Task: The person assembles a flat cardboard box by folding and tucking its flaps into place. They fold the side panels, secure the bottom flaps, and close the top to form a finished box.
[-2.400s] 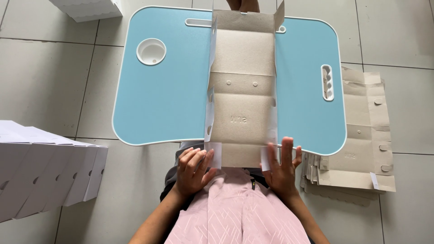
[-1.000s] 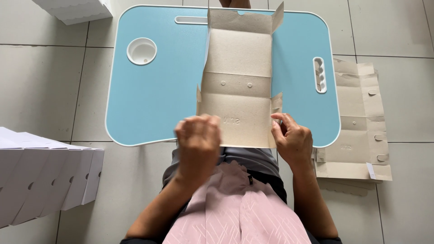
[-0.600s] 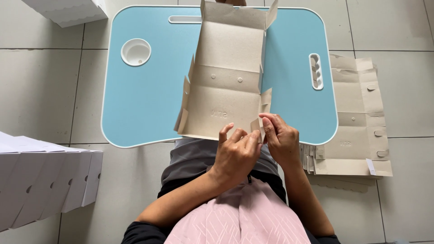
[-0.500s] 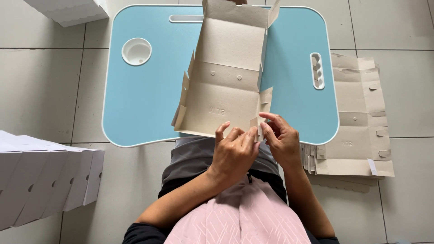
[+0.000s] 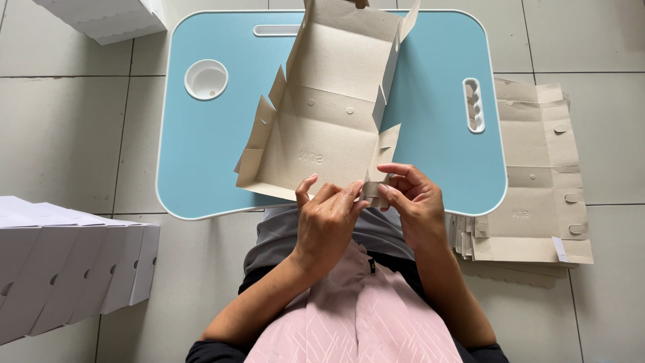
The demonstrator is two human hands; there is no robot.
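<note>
On blue table (image 5: pixel 201 168) | hands (image 5: pixel 369 215) apparently pinching cardboard blank (image 5: pixel 329 114) corner flap

Blue lap table (image 5: pixel 215 154), unfolded cardboard box blank (image 5: pixel 322 128), tiled floor (image 5: pixel 67 134)

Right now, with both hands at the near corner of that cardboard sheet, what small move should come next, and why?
Probably fold the small corner tab inward. Both the left hand and right hand pinch it at the near right corner of the flat box blank, whose side flaps already stand up on the blue table.
</note>
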